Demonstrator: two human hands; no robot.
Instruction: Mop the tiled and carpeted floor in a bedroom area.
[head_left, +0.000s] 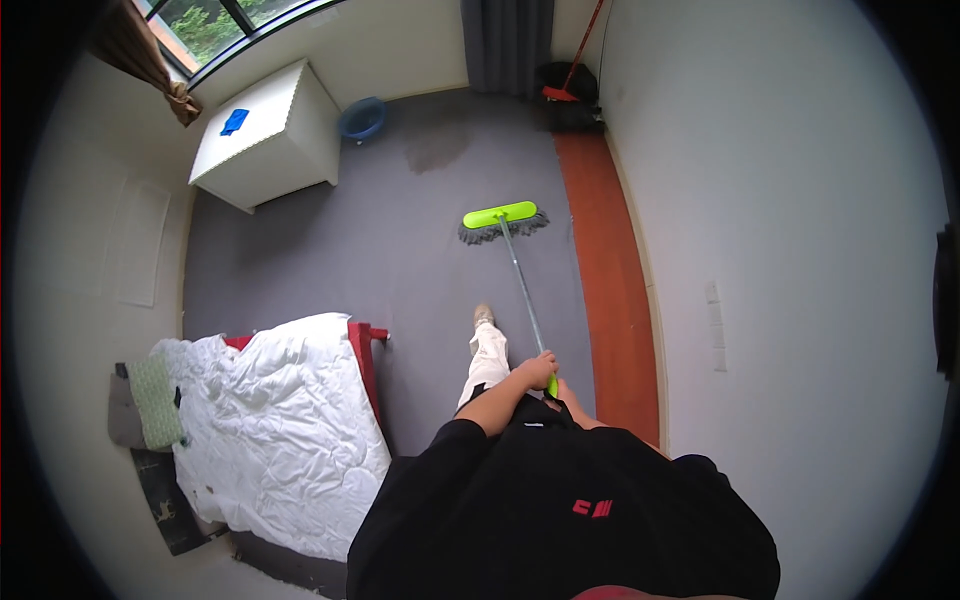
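A mop point(500, 214) with a lime-green head and grey fringe rests on the grey floor ahead of me. Its grey handle slopes back toward my body and ends in a green grip. My left hand point(541, 370) is wrapped round the upper handle. Lower in the picture, my right hand point(564, 392) is closed at the green grip's end, partly hidden by the black shirt. One foot in a beige shoe point(484, 315) stands left of the handle.
A bed point(290, 430) with a rumpled white quilt and red frame is at left. Beyond it are a white cabinet point(265, 140) with a blue cloth point(235, 122) and a blue basin point(362, 119). A red broom point(561, 93) with a black dustpan point(577, 117) stands by the right wall.
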